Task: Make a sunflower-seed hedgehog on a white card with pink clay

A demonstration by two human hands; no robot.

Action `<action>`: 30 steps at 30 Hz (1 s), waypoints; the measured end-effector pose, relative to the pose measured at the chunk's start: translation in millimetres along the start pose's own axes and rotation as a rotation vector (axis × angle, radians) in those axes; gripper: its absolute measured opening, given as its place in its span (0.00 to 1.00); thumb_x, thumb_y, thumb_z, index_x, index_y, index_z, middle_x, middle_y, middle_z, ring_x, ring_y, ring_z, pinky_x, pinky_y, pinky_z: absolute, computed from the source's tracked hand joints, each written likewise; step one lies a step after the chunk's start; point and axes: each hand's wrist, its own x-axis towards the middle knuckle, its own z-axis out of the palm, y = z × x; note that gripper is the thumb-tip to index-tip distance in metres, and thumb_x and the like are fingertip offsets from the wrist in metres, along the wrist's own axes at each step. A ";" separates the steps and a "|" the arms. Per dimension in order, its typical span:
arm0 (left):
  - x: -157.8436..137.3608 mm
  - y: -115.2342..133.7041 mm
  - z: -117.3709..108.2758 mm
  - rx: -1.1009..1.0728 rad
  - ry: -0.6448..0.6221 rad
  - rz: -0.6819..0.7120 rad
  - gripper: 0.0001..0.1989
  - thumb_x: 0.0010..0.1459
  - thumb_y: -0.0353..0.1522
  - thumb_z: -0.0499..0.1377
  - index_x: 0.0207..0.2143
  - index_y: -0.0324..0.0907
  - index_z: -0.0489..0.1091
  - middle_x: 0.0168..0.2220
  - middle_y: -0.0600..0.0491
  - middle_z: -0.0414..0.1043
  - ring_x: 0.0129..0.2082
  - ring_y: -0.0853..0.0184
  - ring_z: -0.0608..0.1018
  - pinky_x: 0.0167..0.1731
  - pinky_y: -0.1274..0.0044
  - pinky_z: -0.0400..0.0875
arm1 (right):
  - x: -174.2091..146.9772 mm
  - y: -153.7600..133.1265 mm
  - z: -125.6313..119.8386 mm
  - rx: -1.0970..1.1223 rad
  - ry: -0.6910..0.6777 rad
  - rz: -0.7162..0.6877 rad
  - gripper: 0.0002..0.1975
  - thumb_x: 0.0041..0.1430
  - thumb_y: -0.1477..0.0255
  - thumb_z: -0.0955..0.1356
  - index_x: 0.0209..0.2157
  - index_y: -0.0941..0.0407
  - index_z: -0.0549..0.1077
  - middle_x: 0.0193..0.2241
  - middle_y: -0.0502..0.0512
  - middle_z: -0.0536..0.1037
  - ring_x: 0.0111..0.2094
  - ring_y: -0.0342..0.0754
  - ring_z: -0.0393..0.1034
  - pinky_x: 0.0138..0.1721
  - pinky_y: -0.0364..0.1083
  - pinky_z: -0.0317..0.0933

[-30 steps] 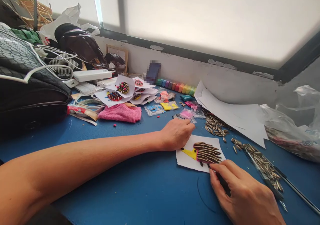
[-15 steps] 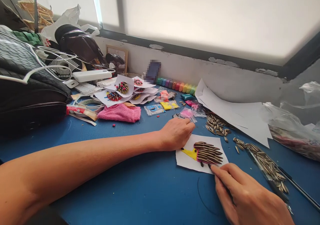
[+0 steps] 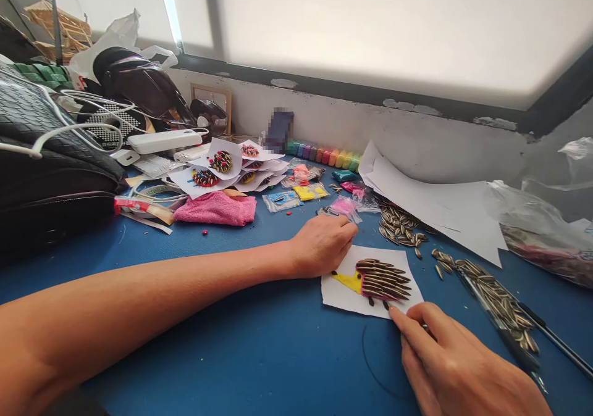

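A small white paper card (image 3: 340, 299) lies on the blue table, bearing a hedgehog picture. The hedgehog has a yellow clay head (image 3: 349, 280), a pink-edged body covered with striped sunflower seeds (image 3: 384, 280), and small black feet (image 3: 386, 305). My left hand (image 3: 322, 246) is closed beside the card's upper left corner; whatever its curled fingers hold is hidden. My right hand (image 3: 458, 354) is at the card's lower edge. Its index finger is stretched out, the tip close to the rear black foot, and I see nothing held in it.
Loose sunflower seeds (image 3: 401, 224) and a seed-filled clear bag (image 3: 493, 299) lie right, beside a pen (image 3: 556, 336). Behind are white sheets (image 3: 430, 200), clay packets (image 3: 310, 192) and a coloured clay row (image 3: 324, 155). Finished cards (image 3: 227, 157), a pink cloth (image 3: 215, 209) and a black bag (image 3: 50, 187) stand left.
The view has shifted slightly. My right index fingertip has come off the rear black foot by a little, leaving the foot more visible. My left hand stays closed in place.
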 end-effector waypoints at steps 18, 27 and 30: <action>-0.3 0.5 -0.9 -0.022 -0.001 -0.006 0.10 0.66 0.30 0.47 0.38 0.40 0.68 0.39 0.49 0.72 0.38 0.63 0.75 0.38 0.72 0.69 | -3.7 -0.5 0.3 -0.026 0.007 -0.019 0.20 0.59 0.78 0.59 0.50 0.57 0.72 0.31 0.53 0.77 0.23 0.42 0.72 0.20 0.41 0.61; -0.6 0.5 -0.2 -0.026 0.012 0.001 0.10 0.66 0.29 0.47 0.37 0.40 0.68 0.38 0.49 0.72 0.37 0.63 0.75 0.37 0.72 0.68 | 4.9 17.2 -9.9 0.151 0.066 0.128 0.12 0.64 0.74 0.58 0.36 0.53 0.72 0.25 0.48 0.79 0.21 0.43 0.75 0.20 0.41 0.62; -0.3 0.4 0.2 -0.035 0.015 0.003 0.10 0.66 0.29 0.48 0.36 0.40 0.68 0.37 0.49 0.72 0.37 0.63 0.75 0.37 0.73 0.68 | 6.8 28.3 -10.4 0.203 0.066 0.250 0.12 0.64 0.71 0.59 0.33 0.52 0.73 0.24 0.49 0.80 0.19 0.45 0.75 0.17 0.42 0.61</action>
